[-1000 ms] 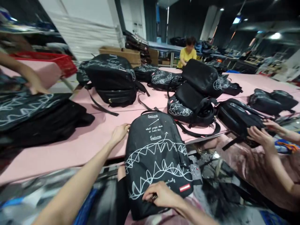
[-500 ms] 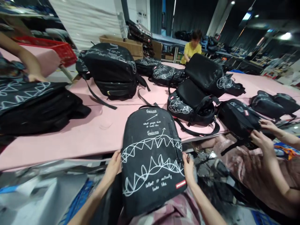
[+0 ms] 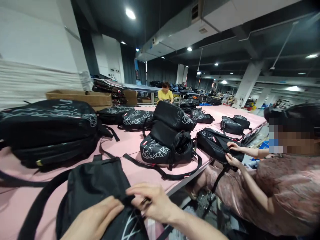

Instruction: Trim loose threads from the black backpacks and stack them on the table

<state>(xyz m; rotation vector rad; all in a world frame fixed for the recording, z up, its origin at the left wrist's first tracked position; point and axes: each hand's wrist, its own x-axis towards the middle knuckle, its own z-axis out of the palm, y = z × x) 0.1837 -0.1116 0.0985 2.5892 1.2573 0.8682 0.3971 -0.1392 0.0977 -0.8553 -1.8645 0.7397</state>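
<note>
A black backpack (image 3: 92,186) with white scribble print lies at the near edge of the pink table (image 3: 130,143), its plain back panel and straps facing up. My left hand (image 3: 96,216) presses on the backpack's lower part with its fingers closed on the fabric. My right hand (image 3: 152,201) pinches the backpack's edge, with a small dark object between its fingers that I cannot make out.
Several more black backpacks (image 3: 167,146) are piled across the table, a large one (image 3: 50,130) at the left. A co-worker (image 3: 282,186) in a patterned top sits at the right, handling a backpack (image 3: 215,146). Another person (image 3: 165,95) in yellow sits far behind. Cardboard boxes (image 3: 80,96) stand at the back left.
The backpack has been turned over from its printed front to its back. My view has swung up and right. Both hands moved from the backpack's sides to its near end.
</note>
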